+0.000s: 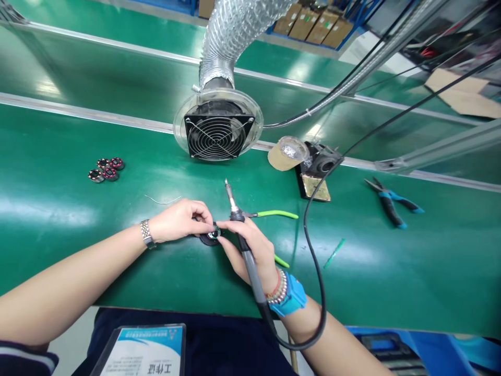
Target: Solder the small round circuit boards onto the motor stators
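Note:
My left hand, with a metal watch at the wrist, pinches a small round black coil part that rests on the green mat. My right hand wears a blue wrist strap and beads. It grips a soldering iron whose tip points up and away, and its fingertips also touch the coil part. The iron's black cable loops past my right forearm toward the stand.
A fume extractor fan on a foil duct faces me. Several coil parts lie at the left, a thin wire near them. Green-handled cutters, a soldering iron stand, a tape roll and blue pliers are at the right.

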Tool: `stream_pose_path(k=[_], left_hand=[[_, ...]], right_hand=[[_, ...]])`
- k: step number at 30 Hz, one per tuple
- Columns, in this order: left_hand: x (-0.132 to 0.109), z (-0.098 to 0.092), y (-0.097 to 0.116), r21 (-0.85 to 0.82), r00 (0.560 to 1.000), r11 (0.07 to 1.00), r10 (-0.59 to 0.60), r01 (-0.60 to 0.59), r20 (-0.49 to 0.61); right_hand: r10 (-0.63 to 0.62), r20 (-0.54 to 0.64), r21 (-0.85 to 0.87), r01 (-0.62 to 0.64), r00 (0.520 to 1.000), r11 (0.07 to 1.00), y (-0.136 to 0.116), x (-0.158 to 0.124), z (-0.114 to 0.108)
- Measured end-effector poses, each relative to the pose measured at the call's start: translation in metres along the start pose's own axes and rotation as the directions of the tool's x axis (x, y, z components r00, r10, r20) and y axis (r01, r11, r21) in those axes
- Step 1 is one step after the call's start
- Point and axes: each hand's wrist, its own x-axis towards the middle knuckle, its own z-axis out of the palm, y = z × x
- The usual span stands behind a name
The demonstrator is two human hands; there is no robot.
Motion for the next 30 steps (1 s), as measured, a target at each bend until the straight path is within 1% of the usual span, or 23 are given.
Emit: stream_pose_path(k=[6, 12, 17, 22, 26, 30], left_hand=[[0.0, -0.003, -0.002, -0.089, 0.999, 0.996, -0.008, 0.011, 0.039], [0.0, -0.007, -0.005, -0.119, 0.995, 0.993, 0.011, 0.0, 0.098], [0.0, -0.01, -0.007, -0.068, 0.988, 0.997, -0.01, 0.021, 0.154], [0.001, -0.015, -0.01, -0.064, 0.983, 0.998, -0.01, 0.022, 0.184], [0.002, -0.018, -0.011, -0.035, 0.98, 0.999, 0.018, -0.011, 0.198], [0.003, -0.019, -0.011, 0.018, 0.979, 0.998, 0.051, -0.056, 0.196]], right_hand=[[-0.019, 0.033, 0.019, 0.018, 0.999, 1.0, 0.001, 0.001, 0.002], [-0.002, 0.029, 0.003, 0.002, 1.0, 1.0, 0.001, 0.001, 0.001], [0.039, 0.05, -0.052, -0.037, 0.998, 0.998, 0.001, -0.001, 0.001], [0.072, 0.078, -0.043, -0.069, 0.994, 0.997, 0.0, -0.001, 0.002], [0.084, 0.09, -0.031, -0.081, 0.992, 0.996, 0.001, -0.001, 0.002], [0.098, 0.077, -0.014, -0.097, 0.992, 0.995, 0.002, -0.004, 0.003]])
